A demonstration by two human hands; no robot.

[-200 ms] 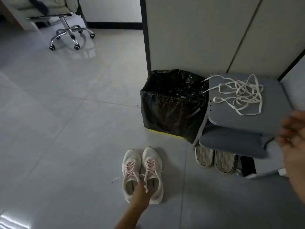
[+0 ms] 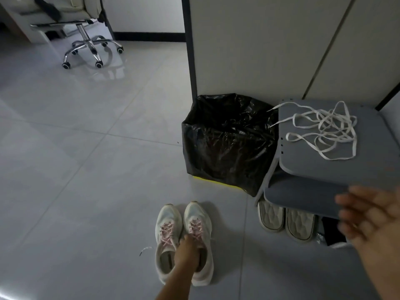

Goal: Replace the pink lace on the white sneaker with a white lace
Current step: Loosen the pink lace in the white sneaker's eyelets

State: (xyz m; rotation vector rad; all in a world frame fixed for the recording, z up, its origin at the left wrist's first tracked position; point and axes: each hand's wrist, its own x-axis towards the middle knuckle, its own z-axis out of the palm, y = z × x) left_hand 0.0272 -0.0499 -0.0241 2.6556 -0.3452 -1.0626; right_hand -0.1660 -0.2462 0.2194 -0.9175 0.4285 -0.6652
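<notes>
Two white sneakers stand side by side on the grey floor, a left one (image 2: 167, 217) and a right one (image 2: 198, 212), both threaded with pink laces (image 2: 166, 232). My left hand (image 2: 187, 252) reaches down onto them and grips where their inner collars meet, fingers tucked into the right sneaker's opening. A loose tangle of white lace (image 2: 324, 131) lies on the top shelf of a grey shoe rack (image 2: 303, 167). My right hand (image 2: 372, 221) hovers blurred in front of the rack's lower shelf, fingers spread and holding nothing.
A bin lined with a black bag (image 2: 227, 144) stands between the sneakers and the rack, against a partition wall (image 2: 259, 50). A pair of pale slippers (image 2: 271, 217) sits under the rack. An office chair (image 2: 91, 46) stands far left.
My right hand has come further left into view. My left hand has settled a little deeper onto the sneakers' collars.
</notes>
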